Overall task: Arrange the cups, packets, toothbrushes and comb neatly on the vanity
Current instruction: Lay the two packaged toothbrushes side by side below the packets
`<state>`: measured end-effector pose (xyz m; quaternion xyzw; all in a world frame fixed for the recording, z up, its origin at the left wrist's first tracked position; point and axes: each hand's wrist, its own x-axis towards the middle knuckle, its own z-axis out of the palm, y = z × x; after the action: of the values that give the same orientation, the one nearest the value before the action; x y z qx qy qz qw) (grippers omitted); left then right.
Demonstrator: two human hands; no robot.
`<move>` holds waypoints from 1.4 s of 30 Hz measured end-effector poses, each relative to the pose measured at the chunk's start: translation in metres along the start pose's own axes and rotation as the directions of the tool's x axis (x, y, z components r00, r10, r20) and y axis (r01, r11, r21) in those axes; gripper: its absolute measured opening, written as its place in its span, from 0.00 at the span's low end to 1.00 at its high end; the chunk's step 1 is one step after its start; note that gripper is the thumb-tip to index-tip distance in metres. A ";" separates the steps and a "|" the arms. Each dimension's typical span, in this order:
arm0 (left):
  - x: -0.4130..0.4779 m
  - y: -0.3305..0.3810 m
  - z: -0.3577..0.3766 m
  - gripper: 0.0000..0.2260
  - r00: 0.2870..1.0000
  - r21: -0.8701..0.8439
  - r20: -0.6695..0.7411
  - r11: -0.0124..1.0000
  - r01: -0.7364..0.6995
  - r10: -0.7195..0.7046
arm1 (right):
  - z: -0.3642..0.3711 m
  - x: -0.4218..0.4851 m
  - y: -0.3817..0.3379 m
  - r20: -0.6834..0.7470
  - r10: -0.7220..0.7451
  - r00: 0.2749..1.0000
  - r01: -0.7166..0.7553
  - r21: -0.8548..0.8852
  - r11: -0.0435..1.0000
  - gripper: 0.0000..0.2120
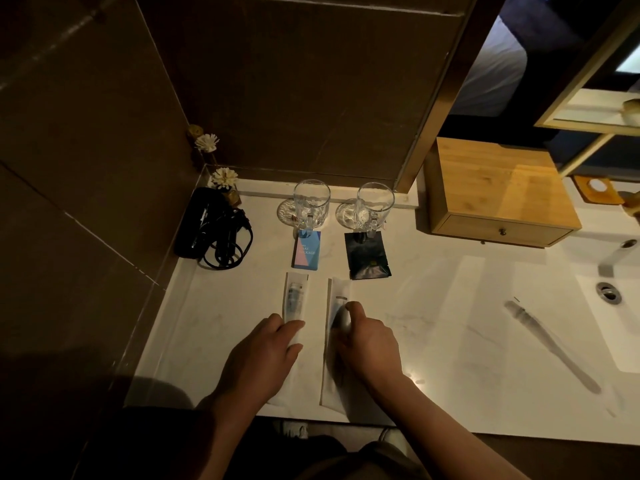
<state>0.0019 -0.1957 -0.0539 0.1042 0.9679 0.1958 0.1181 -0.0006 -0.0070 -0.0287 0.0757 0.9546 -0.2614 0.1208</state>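
Observation:
Two clear glass cups [311,202] [374,206] stand on coasters at the back of the white vanity [450,306]. A blue and pink packet [307,250] lies in front of the left cup, a black packet [366,255] in front of the right one. Below them lie two wrapped toothbrushes side by side. My left hand [266,351] rests on the lower part of the left toothbrush [295,299]. My right hand [367,344] grips the right toothbrush [336,296] at its middle. A wrapped comb [550,344] lies slanted at the right, near the sink.
A black hair dryer [207,230] with coiled cord sits in the back left corner beside a reed diffuser [227,183]. A wooden drawer box [495,195] stands at the back right. The sink basin [609,317] with drain and tap is at far right.

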 end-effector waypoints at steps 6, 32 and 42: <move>-0.002 -0.001 -0.002 0.22 0.999 -0.038 0.032 0.999 0.022 -0.020 | 0.004 -0.001 -0.003 0.002 0.027 1.000 -0.027 0.008 1.000 0.19; 0.015 0.031 -0.017 0.24 0.941 0.161 0.165 0.933 -0.320 0.295 | -0.026 0.075 0.042 -0.333 0.058 0.941 -0.076 -0.039 0.996 0.15; 0.020 -0.004 -0.019 0.21 0.980 0.083 0.064 0.978 -0.194 0.189 | -0.031 0.077 0.044 -0.318 0.064 0.946 -0.065 0.008 0.998 0.17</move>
<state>-0.0232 -0.2015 -0.0423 0.2074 0.9575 0.1599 0.1209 -0.0711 0.0525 -0.0452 0.1477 0.9591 -0.2403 -0.0260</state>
